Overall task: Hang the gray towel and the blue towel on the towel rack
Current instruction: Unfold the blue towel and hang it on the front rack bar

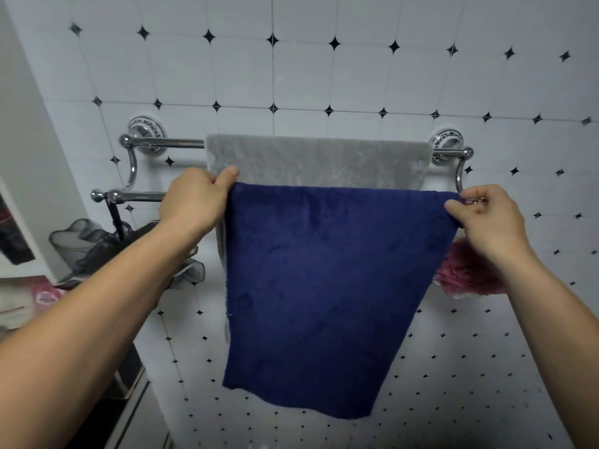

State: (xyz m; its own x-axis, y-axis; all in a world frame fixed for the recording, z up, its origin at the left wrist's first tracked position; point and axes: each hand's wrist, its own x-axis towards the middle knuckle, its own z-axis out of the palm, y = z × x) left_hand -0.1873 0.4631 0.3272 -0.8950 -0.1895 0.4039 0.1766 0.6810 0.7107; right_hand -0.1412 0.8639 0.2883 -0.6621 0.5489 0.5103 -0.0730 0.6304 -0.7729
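A chrome two-bar towel rack (168, 143) is fixed to the tiled wall. The gray towel (317, 162) hangs over its upper, rear bar. In front of it the blue towel (324, 286) hangs down flat at the level of the lower front bar, stretched between both hands. My left hand (194, 197) pinches its top left corner with thumb on top. My right hand (486, 218) pinches its top right corner near the rack's right end. The front bar behind the blue towel is hidden.
A black mesh bath sponge (94, 247) hangs from the lower bar's left end. A pink bath sponge (466, 277) hangs at the right, partly behind my right wrist. A shelf with items (22, 286) stands at the left edge.
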